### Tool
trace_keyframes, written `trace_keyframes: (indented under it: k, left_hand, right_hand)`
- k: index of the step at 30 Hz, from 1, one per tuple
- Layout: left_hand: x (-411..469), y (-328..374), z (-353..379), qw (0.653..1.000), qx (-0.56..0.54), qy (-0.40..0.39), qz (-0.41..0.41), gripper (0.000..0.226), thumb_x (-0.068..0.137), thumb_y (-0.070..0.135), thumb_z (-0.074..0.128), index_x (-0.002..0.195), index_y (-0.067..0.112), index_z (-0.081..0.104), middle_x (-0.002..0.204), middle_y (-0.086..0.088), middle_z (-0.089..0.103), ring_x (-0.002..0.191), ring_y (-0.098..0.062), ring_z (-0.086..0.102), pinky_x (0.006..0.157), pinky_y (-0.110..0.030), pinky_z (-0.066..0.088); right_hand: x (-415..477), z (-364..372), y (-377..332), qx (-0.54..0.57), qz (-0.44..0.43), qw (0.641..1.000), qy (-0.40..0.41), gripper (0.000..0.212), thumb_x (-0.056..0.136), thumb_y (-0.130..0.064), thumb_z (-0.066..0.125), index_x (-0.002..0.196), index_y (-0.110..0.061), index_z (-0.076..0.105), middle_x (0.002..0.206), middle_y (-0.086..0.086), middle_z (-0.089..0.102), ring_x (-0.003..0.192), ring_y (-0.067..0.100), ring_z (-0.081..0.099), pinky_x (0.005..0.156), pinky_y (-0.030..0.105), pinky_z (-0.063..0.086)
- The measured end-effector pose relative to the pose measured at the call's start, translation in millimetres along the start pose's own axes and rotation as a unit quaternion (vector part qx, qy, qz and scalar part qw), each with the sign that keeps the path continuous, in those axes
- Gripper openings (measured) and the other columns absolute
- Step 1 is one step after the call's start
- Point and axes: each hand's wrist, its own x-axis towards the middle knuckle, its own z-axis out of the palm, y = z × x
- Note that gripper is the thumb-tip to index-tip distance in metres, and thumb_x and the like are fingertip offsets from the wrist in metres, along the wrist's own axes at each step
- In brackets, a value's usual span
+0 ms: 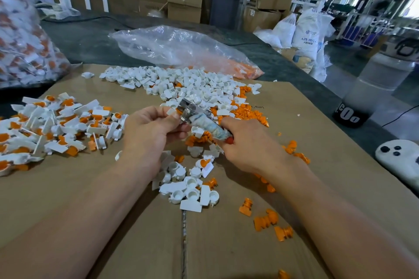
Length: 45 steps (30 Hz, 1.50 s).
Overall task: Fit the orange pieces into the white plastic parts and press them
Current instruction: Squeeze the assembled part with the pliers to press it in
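My left hand (149, 129) pinches a small white plastic part (170, 111) against the metal head of a press tool (192, 115). My right hand (247, 142) grips that tool by its tape-wrapped handle. Loose white parts (181, 84) lie heaped on the cardboard beyond my hands, and a smaller cluster (188, 186) sits between my wrists. Orange pieces (249, 113) are scattered to the right of the white heap, and a few more orange pieces (265, 219) lie beside my right forearm. Assembled white-and-orange parts (56, 124) are piled at the left.
A flattened cardboard sheet (226, 244) covers the dark table. A clear bag (181, 50) holding orange pieces lies behind the heap. A big bag of assembled parts (22, 36) stands far left. A white controller (399, 161) rests at the right edge.
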Motion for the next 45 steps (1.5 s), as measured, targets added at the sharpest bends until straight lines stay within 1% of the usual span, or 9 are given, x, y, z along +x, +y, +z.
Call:
trace_keyframes:
  k: [2, 12, 15, 21, 26, 33, 37, 42, 45]
  left_hand:
    - [-0.4, 0.2, 0.3, 1.0, 0.004, 0.001, -0.002, 0.02, 0.085, -0.008, 0.054, 0.07, 0.005, 0.056, 0.051, -0.003, 0.064, 0.048, -0.012, 0.064, 0.045, -0.019, 0.051]
    - [-1.7, 0.8, 0.5, 1.0, 0.012, 0.002, -0.001, 0.021, 0.087, -0.008, 0.053, 0.071, 0.005, 0.054, 0.049, -0.002, 0.064, 0.046, -0.011, 0.064, 0.044, -0.018, 0.051]
    - [-1.8, 1.0, 0.6, 1.0, 0.013, 0.004, -0.001, 0.021, 0.086, -0.009, 0.053, 0.071, 0.005, 0.054, 0.049, -0.003, 0.064, 0.046, -0.011, 0.063, 0.044, -0.018, 0.051]
    - [-3.9, 1.6, 2.1, 1.0, 0.023, 0.01, 0.004, 0.023, 0.087, -0.009, 0.052, 0.07, 0.006, 0.053, 0.065, -0.013, 0.06, 0.045, -0.01, 0.063, 0.044, -0.018, 0.051]
    - [-4.6, 1.7, 2.7, 0.999, 0.036, 0.011, 0.013, 0.023, 0.087, -0.01, 0.052, 0.07, 0.005, 0.053, 0.067, -0.015, 0.06, 0.044, -0.009, 0.062, 0.043, -0.017, 0.05]
    - [-5.8, 2.1, 3.4, 0.999, 0.041, 0.015, 0.013, 0.024, 0.086, -0.01, 0.052, 0.069, 0.006, 0.053, 0.066, -0.014, 0.06, 0.044, -0.009, 0.062, 0.045, -0.018, 0.052]
    - [-6.3, 1.8, 3.7, 0.998, 0.048, 0.02, 0.017, 0.025, 0.087, -0.01, 0.051, 0.069, 0.008, 0.052, 0.067, -0.014, 0.06, 0.043, -0.008, 0.061, 0.044, -0.018, 0.051]
    - [-8.0, 1.5, 4.6, 0.998, 0.046, 0.026, 0.025, 0.027, 0.088, -0.01, 0.05, 0.068, 0.008, 0.052, 0.064, -0.011, 0.06, 0.043, -0.008, 0.061, 0.042, -0.018, 0.05]
    - [-8.5, 1.7, 3.9, 0.999, 0.034, 0.022, 0.024, 0.024, 0.087, -0.008, 0.053, 0.069, 0.008, 0.054, 0.063, -0.01, 0.061, 0.045, -0.009, 0.062, 0.043, -0.018, 0.05]
  right_hand:
    - [0.5, 0.8, 0.2, -0.005, 0.005, 1.0, 0.002, 0.022, 0.09, -0.025, 0.051, 0.074, -0.027, 0.036, 0.067, -0.003, 0.045, 0.061, 0.012, 0.043, 0.047, 0.028, 0.028]
    - [0.6, 1.4, -1.3, -0.037, 0.008, 0.999, 0.012, 0.028, 0.089, -0.026, 0.05, 0.068, -0.026, 0.031, 0.064, -0.006, 0.041, 0.057, 0.007, 0.037, 0.045, 0.026, 0.021]
    - [0.4, 1.5, -1.8, -0.038, 0.005, 0.999, 0.008, 0.023, 0.088, -0.024, 0.05, 0.072, -0.026, 0.033, 0.064, -0.007, 0.039, 0.057, 0.007, 0.035, 0.046, 0.027, 0.02]
    - [0.6, 2.3, -1.7, -0.034, 0.006, 0.999, 0.012, 0.029, 0.087, -0.025, 0.051, 0.067, -0.026, 0.031, 0.063, -0.006, 0.039, 0.056, 0.008, 0.035, 0.045, 0.027, 0.021]
    - [0.6, 3.2, -1.2, -0.031, 0.004, 0.999, 0.016, 0.033, 0.087, -0.024, 0.051, 0.064, -0.025, 0.028, 0.062, -0.004, 0.039, 0.055, 0.01, 0.036, 0.045, 0.027, 0.02]
    - [1.5, 3.3, -0.8, -0.028, 0.002, 0.999, 0.018, 0.032, 0.087, -0.026, 0.052, 0.064, -0.025, 0.03, 0.062, -0.006, 0.039, 0.055, 0.009, 0.035, 0.046, 0.027, 0.02]
    - [1.6, 3.4, -1.4, -0.026, -0.003, 1.0, 0.018, 0.021, 0.087, -0.027, 0.052, 0.072, -0.025, 0.037, 0.062, -0.007, 0.038, 0.055, 0.008, 0.034, 0.046, 0.027, 0.02]
    - [1.9, 4.8, -1.1, -0.041, -0.006, 0.999, 0.028, 0.033, 0.087, -0.027, 0.053, 0.064, -0.025, 0.03, 0.061, -0.007, 0.037, 0.054, 0.008, 0.033, 0.046, 0.026, 0.018]
    - [1.7, 5.5, 0.6, -0.033, -0.009, 0.999, 0.037, 0.023, 0.087, -0.026, 0.053, 0.071, -0.024, 0.036, 0.061, -0.005, 0.039, 0.055, 0.009, 0.034, 0.045, 0.027, 0.019]
